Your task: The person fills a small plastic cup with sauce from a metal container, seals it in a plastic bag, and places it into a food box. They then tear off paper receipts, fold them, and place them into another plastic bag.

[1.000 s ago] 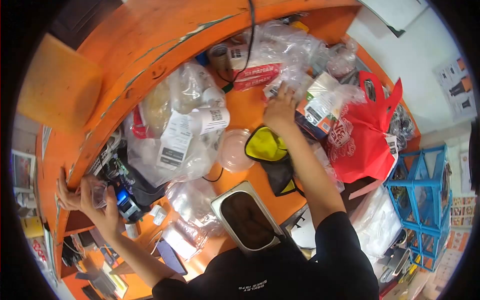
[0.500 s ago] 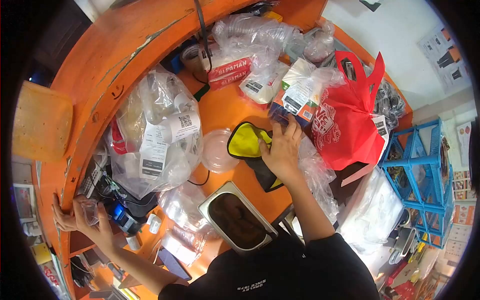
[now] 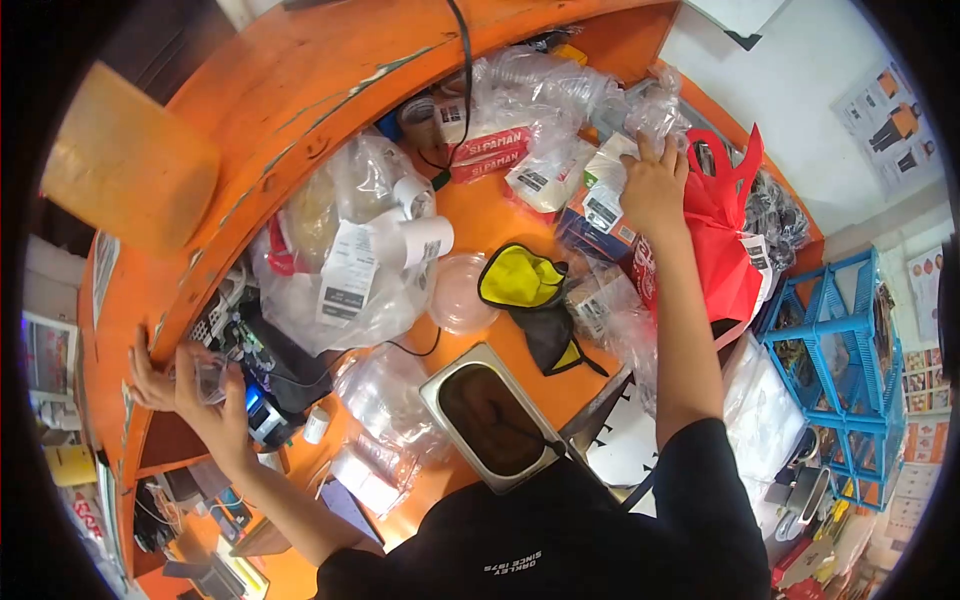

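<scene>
My left hand (image 3: 195, 395) is at the left by the orange counter edge, its fingers curved around a small clear plastic cup (image 3: 212, 378). Further out, my right hand (image 3: 655, 190) reaches over the far right of the desk, fingers extended and slightly apart. It is beside a white wrapped packet (image 3: 612, 165) and the handles of a red bag (image 3: 715, 255), its fingertips by a crumpled clear plastic bag (image 3: 660, 110). Near the middle lies a yellow and black fabric pouch (image 3: 525, 278), next to a round clear plastic lid (image 3: 464, 292).
A steel container (image 3: 440, 385) of dark contents sits close to my body. Big clear bags with receipts (image 3: 350, 270) fill the left. Red-and-white boxes (image 3: 490, 150) stand at the back, a blue rack (image 3: 830, 330) on the right. A dark cable (image 3: 465, 80) hangs down.
My right hand has left the yellow and black pouch and moved farther out, to the packet and red bag. My left hand keeps the clear cup. The view has shifted slightly.
</scene>
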Tool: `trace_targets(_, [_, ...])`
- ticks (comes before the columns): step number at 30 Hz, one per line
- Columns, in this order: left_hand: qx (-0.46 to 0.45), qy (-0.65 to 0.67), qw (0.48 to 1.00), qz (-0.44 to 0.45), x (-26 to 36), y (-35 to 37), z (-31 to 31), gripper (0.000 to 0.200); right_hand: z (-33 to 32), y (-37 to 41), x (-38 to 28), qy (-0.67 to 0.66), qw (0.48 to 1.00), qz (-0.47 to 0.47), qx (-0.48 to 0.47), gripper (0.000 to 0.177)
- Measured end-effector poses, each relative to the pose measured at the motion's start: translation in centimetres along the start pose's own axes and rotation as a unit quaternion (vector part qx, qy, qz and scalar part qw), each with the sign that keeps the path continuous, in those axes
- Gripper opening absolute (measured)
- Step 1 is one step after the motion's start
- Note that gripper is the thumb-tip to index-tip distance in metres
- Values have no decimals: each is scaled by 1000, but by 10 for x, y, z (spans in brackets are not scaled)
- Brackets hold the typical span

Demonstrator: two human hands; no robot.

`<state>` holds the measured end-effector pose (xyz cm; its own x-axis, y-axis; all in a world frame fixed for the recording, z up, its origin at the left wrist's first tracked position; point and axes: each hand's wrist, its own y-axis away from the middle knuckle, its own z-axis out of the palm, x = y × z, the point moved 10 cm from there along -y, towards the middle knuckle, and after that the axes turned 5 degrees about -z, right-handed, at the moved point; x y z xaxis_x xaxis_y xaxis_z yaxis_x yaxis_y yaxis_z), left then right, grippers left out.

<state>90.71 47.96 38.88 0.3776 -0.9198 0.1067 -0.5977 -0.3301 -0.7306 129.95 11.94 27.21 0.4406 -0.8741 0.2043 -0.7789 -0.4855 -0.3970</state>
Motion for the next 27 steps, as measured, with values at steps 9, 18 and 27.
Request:
trace_targets(9, [39, -7, 999, 32, 18, -7, -17, 42, -6, -12, 27, -167, 979, 67, -97, 33])
trace_targets(18, [48, 10, 998, 40, 23, -8, -19, 40, -3, 66, -5, -273, 959, 60, 49, 21])
trace_targets(27, [54, 3, 998, 37, 22, -8, -22, 37, 25, 153, -56, -262, 963, 54, -18, 32])
